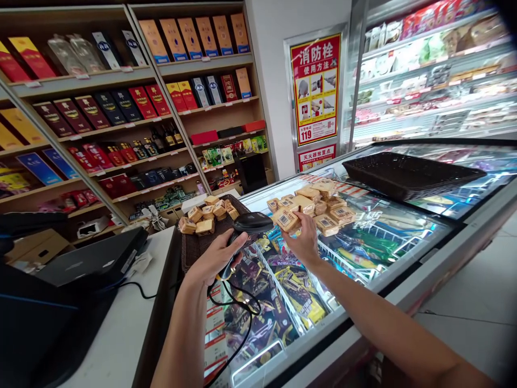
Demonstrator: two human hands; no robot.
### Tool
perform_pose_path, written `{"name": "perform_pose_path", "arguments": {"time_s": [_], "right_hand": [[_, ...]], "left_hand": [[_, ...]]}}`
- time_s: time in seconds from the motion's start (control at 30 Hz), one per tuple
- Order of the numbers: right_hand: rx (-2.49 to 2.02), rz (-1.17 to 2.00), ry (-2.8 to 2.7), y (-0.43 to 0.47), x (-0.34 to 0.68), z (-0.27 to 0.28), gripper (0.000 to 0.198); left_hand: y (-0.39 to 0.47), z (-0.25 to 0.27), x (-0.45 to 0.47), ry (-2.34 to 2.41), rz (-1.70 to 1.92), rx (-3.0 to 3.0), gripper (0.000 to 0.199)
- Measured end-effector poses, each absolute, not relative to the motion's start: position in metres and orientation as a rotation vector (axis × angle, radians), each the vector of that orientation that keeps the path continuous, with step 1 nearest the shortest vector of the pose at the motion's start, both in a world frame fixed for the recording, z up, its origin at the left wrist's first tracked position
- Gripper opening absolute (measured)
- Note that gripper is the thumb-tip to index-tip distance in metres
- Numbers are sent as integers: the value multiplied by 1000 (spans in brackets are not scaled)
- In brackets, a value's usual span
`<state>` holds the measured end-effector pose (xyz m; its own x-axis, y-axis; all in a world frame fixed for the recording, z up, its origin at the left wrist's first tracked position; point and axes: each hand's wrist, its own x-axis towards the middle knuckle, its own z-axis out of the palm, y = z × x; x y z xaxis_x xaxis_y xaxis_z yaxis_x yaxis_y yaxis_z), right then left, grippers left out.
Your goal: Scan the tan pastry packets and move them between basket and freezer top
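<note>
The left hand grips a scanner while the right hand pinches a packet at the scanner's three o'clock, where a careless forward push could spill the loose pile at the packet's two o'clock across the smooth glass freezer lid.

Shop interior: wall shelves with rows of boxed goods, price tags beneath; glass-topped freezer of wrapped goods; handheld scanner.

A black scanner cable is looping below the left hand, obstructing passage; bare freezer glass is leaving room between the biscuit-pack pile and dark wicker tray.
</note>
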<state>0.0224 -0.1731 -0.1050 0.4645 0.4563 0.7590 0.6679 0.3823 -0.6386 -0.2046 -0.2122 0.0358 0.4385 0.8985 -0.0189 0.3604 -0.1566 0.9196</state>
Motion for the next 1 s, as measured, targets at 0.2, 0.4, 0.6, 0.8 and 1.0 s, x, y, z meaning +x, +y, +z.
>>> {"name": "perform_pose_path", "arguments": {"time_s": [0.2,0.4,0.6,0.8,1.0], "right_hand": [[-1287,-240,-823,-165,52,-94,55],[-1610,-234,-221,-145,106,-102,55],[-1822,-25,-148,-134,129,-118,59],[-1788,-159,-330,-138,120,-118,67],[-1508,-348,-857,-142,52,-102,44]], "left_hand": [[-214,44,-205,1120,699,1706,48],[-215,52,-213,1145,733,1660,50],[-214,56,-224,1163,790,1647,54],[-220,66,-238,1180,911,1592,56],[-205,59,-281,1375,1082,1612,54]]}}
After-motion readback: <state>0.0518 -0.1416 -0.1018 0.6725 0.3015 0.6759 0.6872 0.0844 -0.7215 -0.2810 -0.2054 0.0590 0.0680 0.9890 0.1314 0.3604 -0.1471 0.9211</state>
